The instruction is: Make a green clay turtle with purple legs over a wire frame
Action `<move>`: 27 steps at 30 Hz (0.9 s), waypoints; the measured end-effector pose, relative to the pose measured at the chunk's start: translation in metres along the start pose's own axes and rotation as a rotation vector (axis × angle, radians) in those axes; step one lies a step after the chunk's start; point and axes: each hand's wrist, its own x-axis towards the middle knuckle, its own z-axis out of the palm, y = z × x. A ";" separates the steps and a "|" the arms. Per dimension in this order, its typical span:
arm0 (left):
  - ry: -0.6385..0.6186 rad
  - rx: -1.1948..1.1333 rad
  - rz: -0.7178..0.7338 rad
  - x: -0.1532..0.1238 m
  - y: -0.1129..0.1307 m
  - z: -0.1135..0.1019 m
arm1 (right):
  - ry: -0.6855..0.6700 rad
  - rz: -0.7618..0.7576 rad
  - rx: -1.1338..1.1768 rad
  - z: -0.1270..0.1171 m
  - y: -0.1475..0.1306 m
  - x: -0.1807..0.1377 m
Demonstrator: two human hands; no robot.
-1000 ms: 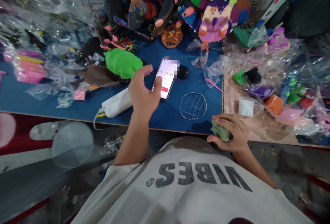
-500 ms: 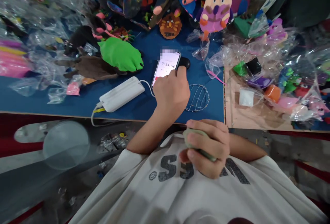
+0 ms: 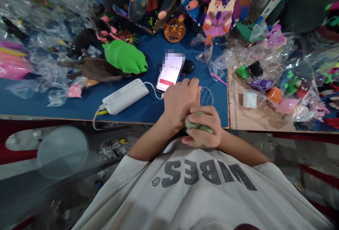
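Observation:
My right hand (image 3: 212, 127) is closed around a lump of grey-green modelling clay (image 3: 194, 122) close in front of my shirt. Just beyond it, my left hand (image 3: 180, 99) is over the table's front part, back upward and fingers curled; whatever its fingertips hold is hidden. An oval wire frame (image 3: 208, 96) lies flat on the blue table beside the left hand, which covers part of it. Past the left hand rests a phone (image 3: 169, 73) with a running timer on its screen, a white cable attached.
A white power bank (image 3: 125, 96) lies left of the phone, and a black rounded object (image 3: 188, 66) right of it. A green leaf-like clay piece (image 3: 125, 56) and several clay figures stand behind. Wrapped clay blocks (image 3: 249, 99) cover the wooden board (image 3: 235, 117) at right.
My left hand has drawn back from the phone toward me, uncovering a red button on its screen. My right hand has risen with the clay, close to the left hand.

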 end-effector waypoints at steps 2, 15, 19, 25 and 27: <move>0.098 -0.108 -0.006 -0.005 -0.022 -0.001 | 0.047 0.066 0.029 -0.024 0.009 0.006; 0.027 0.041 -0.299 0.040 -0.102 0.027 | -0.164 0.194 -0.090 -0.057 0.032 -0.023; 0.037 0.055 -0.313 0.046 -0.098 0.029 | -0.271 0.169 -0.088 -0.055 0.027 -0.034; 0.065 0.012 -0.328 0.048 -0.099 0.032 | -0.294 0.153 -0.071 -0.059 0.026 -0.036; 0.068 -0.001 -0.339 0.048 -0.099 0.033 | -0.285 0.149 -0.069 -0.059 0.026 -0.036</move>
